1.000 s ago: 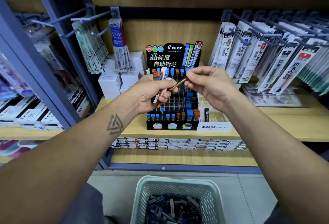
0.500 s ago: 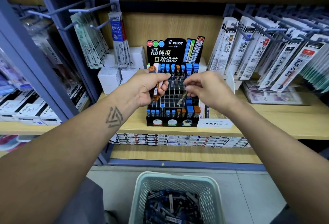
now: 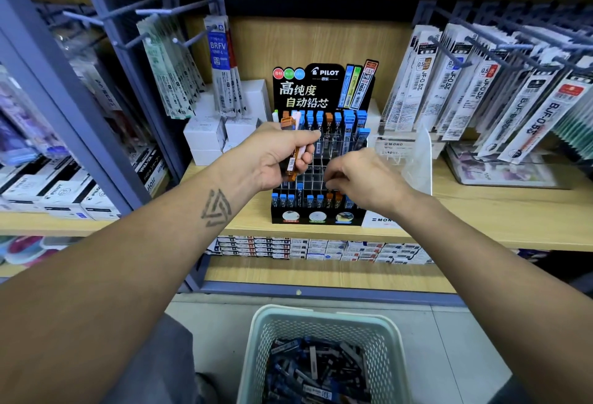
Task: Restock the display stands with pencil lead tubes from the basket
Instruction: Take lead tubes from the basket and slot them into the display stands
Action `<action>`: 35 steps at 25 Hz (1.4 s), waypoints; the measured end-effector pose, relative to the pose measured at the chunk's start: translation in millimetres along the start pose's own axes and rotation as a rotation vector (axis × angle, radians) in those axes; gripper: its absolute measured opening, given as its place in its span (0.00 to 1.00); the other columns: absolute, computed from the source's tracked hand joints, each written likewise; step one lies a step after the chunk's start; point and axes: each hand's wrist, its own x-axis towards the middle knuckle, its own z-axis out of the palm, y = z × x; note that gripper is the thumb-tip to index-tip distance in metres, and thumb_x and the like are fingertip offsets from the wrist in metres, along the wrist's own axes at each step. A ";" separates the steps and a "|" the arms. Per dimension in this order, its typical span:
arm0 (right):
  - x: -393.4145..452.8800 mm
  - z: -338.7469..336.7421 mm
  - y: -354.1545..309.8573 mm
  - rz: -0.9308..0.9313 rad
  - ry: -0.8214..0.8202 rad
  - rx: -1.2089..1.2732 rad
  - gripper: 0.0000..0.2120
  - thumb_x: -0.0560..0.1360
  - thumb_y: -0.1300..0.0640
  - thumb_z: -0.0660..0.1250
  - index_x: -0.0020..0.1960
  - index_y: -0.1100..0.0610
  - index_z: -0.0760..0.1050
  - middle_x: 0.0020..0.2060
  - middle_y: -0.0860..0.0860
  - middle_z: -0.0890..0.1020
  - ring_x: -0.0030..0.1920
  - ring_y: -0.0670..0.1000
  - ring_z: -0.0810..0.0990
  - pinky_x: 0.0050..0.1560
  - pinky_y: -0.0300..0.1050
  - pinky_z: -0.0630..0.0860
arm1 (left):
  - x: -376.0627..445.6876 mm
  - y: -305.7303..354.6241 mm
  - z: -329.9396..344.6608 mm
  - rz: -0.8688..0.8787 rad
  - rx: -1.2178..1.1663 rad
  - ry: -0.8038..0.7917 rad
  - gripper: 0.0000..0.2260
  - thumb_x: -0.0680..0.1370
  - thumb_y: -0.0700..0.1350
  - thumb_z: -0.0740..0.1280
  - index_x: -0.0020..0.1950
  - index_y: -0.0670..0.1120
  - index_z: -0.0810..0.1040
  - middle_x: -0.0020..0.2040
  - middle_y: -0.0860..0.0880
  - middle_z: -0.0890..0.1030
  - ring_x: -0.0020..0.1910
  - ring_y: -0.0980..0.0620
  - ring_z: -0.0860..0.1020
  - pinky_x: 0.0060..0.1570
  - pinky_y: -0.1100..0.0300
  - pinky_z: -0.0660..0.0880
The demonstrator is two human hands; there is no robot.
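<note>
The lead tubes (image 3: 293,153) are slim, stiff plastic sticks, surely very light, smooth enough to slide against each other in a bundle, and probably brittle inside if dropped. Each is best taken near its upper half, below the cap, so the lower end stays free to drop into a slot.

The left hand (image 3: 276,156) has its fingers curled round a small bunch of them, orange and pale caps sticking up above the knuckles, an orange tube's lower end showing under the palm. It holds them in front of the upper rows of the black Pilot display stand (image 3: 317,211), which sits on the wooden shelf (image 3: 481,217).

The right hand (image 3: 362,179) hovers low over the stand's front rows, thumb and fingertips drawn together in a narrow grip above the orange-capped tubes there. Whether it pinches a tube or has just let one go, I cannot tell; the fingers hide it.

Many clear slots in the middle rows look unfilled. Below, on the floor, the pale mesh basket (image 3: 256,339) holds a loose heap of dark tubes (image 3: 314,368).
</note>
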 end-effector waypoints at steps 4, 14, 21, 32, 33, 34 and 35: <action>1.1 -0.7 -1.8 -0.017 -0.044 -0.073 0.08 0.80 0.56 0.66 0.54 0.49 0.84 0.47 0.50 0.85 0.48 0.54 0.82 0.48 0.49 0.80 | -0.9 -2.3 1.9 0.004 -0.013 -0.015 0.08 0.77 0.37 0.72 0.46 0.41 0.73 0.31 0.45 0.75 0.24 0.53 0.72 0.20 0.66 0.67; -3.0 -10.9 -39.0 0.170 0.084 0.927 0.14 0.73 0.64 0.76 0.50 0.67 0.72 0.32 0.58 0.83 0.28 0.51 0.80 0.26 0.36 0.72 | 13.2 -12.0 13.5 0.158 -0.090 0.235 0.07 0.79 0.42 0.71 0.49 0.41 0.74 0.32 0.46 0.76 0.25 0.50 0.73 0.27 0.60 0.73; -4.4 -32.0 -21.9 0.223 -0.152 1.005 0.16 0.71 0.68 0.76 0.57 0.62 0.79 0.37 0.59 0.86 0.31 0.51 0.82 0.34 0.40 0.76 | 20.1 -9.5 6.9 0.105 -0.181 0.362 0.05 0.82 0.42 0.67 0.49 0.42 0.75 0.34 0.46 0.75 0.27 0.50 0.74 0.27 0.60 0.74; -3.7 -39.2 -3.4 0.336 -0.067 1.281 0.06 0.73 0.68 0.73 0.48 0.67 0.78 0.40 0.63 0.85 0.41 0.57 0.87 0.38 0.41 0.84 | -7.7 -2.7 19.4 0.232 0.001 0.007 0.10 0.73 0.32 0.75 0.41 0.42 0.76 0.31 0.47 0.79 0.25 0.55 0.71 0.21 0.65 0.65; -3.4 -39.2 -3.7 0.336 -0.068 1.270 0.07 0.73 0.68 0.73 0.49 0.67 0.78 0.40 0.63 0.85 0.41 0.57 0.87 0.38 0.41 0.84 | -8.4 -2.1 19.4 0.252 0.009 0.003 0.10 0.72 0.31 0.75 0.41 0.42 0.76 0.30 0.48 0.78 0.25 0.55 0.70 0.21 0.65 0.64; -2.8 -39.9 -2.8 0.335 -0.068 1.249 0.08 0.72 0.66 0.74 0.49 0.67 0.79 0.40 0.63 0.85 0.41 0.58 0.87 0.38 0.41 0.84 | -8.3 -1.7 19.0 0.273 0.020 0.003 0.11 0.72 0.30 0.75 0.41 0.42 0.76 0.29 0.49 0.78 0.25 0.55 0.70 0.21 0.65 0.64; -2.3 -42.0 -1.6 0.332 -0.059 1.214 0.09 0.72 0.64 0.75 0.50 0.66 0.79 0.40 0.62 0.86 0.41 0.57 0.87 0.38 0.42 0.84 | -8.2 -1.2 18.6 0.292 0.037 0.006 0.11 0.72 0.30 0.75 0.40 0.42 0.76 0.29 0.49 0.78 0.25 0.54 0.70 0.21 0.65 0.64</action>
